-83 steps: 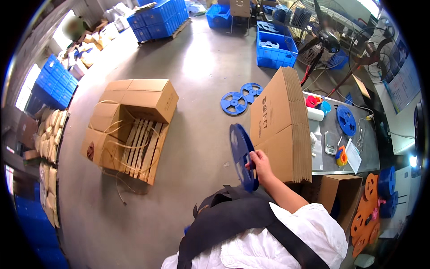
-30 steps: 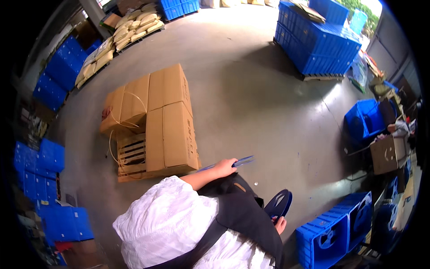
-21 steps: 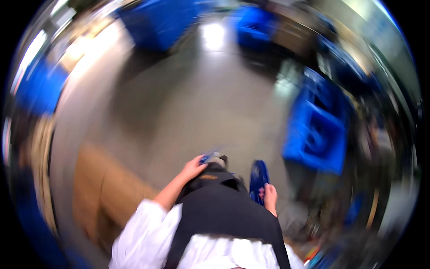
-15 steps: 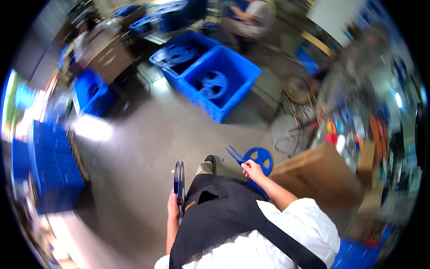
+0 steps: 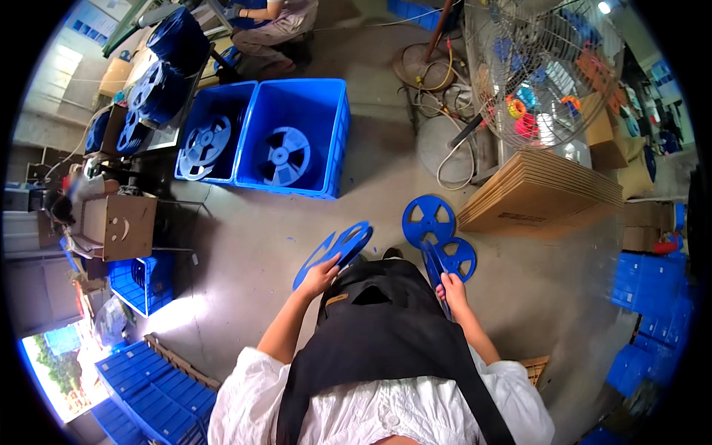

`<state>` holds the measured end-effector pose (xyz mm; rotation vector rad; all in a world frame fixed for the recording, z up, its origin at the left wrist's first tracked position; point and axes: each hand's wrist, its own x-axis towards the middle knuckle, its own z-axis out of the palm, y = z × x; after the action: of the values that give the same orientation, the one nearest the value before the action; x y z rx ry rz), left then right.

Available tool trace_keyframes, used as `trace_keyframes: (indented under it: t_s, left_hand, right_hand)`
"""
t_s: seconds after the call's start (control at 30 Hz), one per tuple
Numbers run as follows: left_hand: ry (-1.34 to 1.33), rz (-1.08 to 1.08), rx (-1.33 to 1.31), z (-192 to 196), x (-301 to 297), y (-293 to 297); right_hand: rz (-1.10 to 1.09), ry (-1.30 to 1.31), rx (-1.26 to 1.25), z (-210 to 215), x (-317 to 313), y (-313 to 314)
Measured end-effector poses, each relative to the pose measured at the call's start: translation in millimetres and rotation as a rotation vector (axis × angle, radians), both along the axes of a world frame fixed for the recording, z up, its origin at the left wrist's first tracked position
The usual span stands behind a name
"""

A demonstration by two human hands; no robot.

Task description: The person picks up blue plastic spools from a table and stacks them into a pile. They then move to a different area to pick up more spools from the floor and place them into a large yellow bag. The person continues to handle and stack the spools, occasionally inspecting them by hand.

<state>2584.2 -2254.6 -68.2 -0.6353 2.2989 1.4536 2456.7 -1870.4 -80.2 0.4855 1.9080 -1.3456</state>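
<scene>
My left hand (image 5: pixel 320 277) grips blue spoked plastic reels (image 5: pixel 354 242) by the near edge, in front of my black apron and tilted so their cut-out faces show. The fingers are closed; the exact number held is unclear. In my right hand (image 5: pixel 454 292) more blue reel discs (image 5: pixel 432 268) are pinched, seen nearly edge-on at my right side. Just beyond that hand, two more blue reels lie on the floor, a farther one (image 5: pixel 409 221) and a nearer one (image 5: pixel 466 257). They sit against each other, the nearer partly hidden by the held discs.
Ahead stand two joined blue crates (image 5: pixel 343 133) with reels inside. Stacked flat cardboard (image 5: pixel 541 196) leans on the right below a large wire-caged fan (image 5: pixel 549 74). A cable (image 5: pixel 445 174) lies on the floor. Another person (image 5: pixel 278 30) crouches far off; blue crates (image 5: pixel 159 393) stand left.
The view has swung right, so the crates sit farther left. My left hand's reels have turned from edge-on to tilted. My right hand's discs now sit closer to my body.
</scene>
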Motion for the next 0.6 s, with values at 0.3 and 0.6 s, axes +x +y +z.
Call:
trace_keyframes:
  t_s: [0.3, 0.6]
  left_hand:
    - [0.091, -0.612, 0.025, 38, -157, 66]
    - [0.862, -1.064, 0.101, 115, -291, 274]
  right_hand:
    - [-0.398, 0.014, 0.150, -30, 68, 68]
    - [-0.943, -0.001, 0.118, -35, 194, 84]
